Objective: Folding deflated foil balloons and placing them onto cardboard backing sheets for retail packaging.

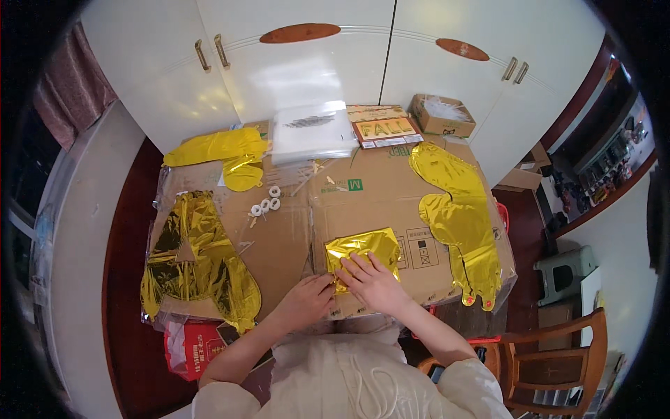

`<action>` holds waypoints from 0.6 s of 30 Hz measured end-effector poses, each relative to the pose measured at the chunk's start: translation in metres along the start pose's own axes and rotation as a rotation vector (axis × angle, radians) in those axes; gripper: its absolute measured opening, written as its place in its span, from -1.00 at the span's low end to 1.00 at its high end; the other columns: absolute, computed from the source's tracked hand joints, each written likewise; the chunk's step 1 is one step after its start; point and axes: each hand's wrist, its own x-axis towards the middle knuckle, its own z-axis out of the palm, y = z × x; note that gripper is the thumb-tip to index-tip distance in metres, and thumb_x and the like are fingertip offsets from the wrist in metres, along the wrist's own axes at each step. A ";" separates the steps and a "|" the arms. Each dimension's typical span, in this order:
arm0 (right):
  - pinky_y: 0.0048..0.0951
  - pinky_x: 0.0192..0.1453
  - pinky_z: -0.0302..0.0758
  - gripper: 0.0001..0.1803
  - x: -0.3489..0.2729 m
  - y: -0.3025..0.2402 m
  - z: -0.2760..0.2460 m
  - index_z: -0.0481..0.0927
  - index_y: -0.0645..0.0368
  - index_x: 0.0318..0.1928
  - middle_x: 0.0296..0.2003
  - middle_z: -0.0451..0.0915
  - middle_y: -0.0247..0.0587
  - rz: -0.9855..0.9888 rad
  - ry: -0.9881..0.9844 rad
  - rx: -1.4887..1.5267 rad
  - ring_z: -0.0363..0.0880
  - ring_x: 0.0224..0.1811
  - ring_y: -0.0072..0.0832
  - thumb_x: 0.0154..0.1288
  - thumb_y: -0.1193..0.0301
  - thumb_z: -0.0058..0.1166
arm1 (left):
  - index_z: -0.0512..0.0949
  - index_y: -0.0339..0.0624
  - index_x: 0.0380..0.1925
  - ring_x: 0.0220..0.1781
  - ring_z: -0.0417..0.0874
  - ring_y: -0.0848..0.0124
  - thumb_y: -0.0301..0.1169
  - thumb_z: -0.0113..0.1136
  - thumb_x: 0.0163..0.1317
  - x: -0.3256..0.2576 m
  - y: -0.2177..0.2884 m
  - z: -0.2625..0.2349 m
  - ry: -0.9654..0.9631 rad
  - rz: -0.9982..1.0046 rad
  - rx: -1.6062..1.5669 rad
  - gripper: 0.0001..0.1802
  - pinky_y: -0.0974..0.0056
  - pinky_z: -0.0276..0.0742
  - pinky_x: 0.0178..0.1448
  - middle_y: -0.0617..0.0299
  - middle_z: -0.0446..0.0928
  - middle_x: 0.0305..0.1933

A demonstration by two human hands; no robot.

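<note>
One shiny, creased rectangle of gold foil (377, 241) lies near the front edge of the flat brown cardboard tabletop (279, 251). The right hand (375, 283) rests over it, fingers loosely spread, gripping nothing; the left hand (314, 297) bends its fingers at the rectangle's near-left corner, their hold unclear. Toward the left edge sprawls a crinkled, curvy gold-foil sheet (199, 241); toward the right, a smoother lobed one (464, 216).

Folded rectangular gold foil sheet (364, 242): mirror-glossy, metallic look, creased. Flat gold foil piece with triangular hole (227, 279): same gloss, wrinkled. Flattened brown cardboard covering (279, 241): matt paper. Stacked clear plastic bags (307, 136): smooth, shiny. Tall white cabinet doors (153, 66): smooth, glossy. Brown open-backed chair (598, 339): wood, slight sheen.
</note>
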 end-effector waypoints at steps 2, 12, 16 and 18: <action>0.05 0.49 0.13 -0.46 0.000 -0.001 0.003 0.44 0.05 0.32 0.35 0.37 -0.18 0.003 -0.029 -0.011 0.22 0.46 -0.22 0.35 0.21 0.06 | 0.58 -0.31 -0.11 0.19 0.53 0.14 -0.35 0.27 0.13 -0.002 -0.002 0.005 0.011 0.000 -0.035 -0.65 0.10 0.43 0.36 0.02 0.51 0.07; 0.08 0.52 0.04 -0.44 0.001 -0.005 0.009 0.39 0.06 0.34 0.38 0.32 -0.20 0.040 -0.063 0.017 0.15 0.50 -0.22 0.39 0.17 0.01 | 0.61 -0.20 -0.10 0.10 0.57 0.12 -0.39 0.27 0.15 0.001 -0.029 -0.004 0.051 -0.104 -0.080 -0.70 0.07 0.49 0.17 0.09 0.58 -0.07; 0.06 0.52 0.06 -0.46 0.003 -0.007 0.007 0.42 0.01 0.33 0.36 0.37 -0.23 0.054 -0.041 0.013 0.19 0.48 -0.26 0.39 0.17 0.01 | 0.63 -0.08 -0.10 0.02 0.58 0.16 -0.40 0.28 0.13 0.033 -0.071 -0.011 0.207 -0.205 0.005 -0.70 0.07 0.47 0.10 0.17 0.59 -0.12; 0.05 0.52 0.05 -0.46 0.003 -0.007 0.004 0.43 0.02 0.33 0.37 0.36 -0.23 0.053 -0.045 0.013 0.18 0.48 -0.26 0.39 0.17 0.00 | 0.63 -0.05 -0.14 -0.01 0.58 0.20 -0.40 0.29 0.11 0.048 -0.084 -0.005 0.230 -0.181 -0.032 -0.73 0.09 0.46 0.10 0.21 0.59 -0.15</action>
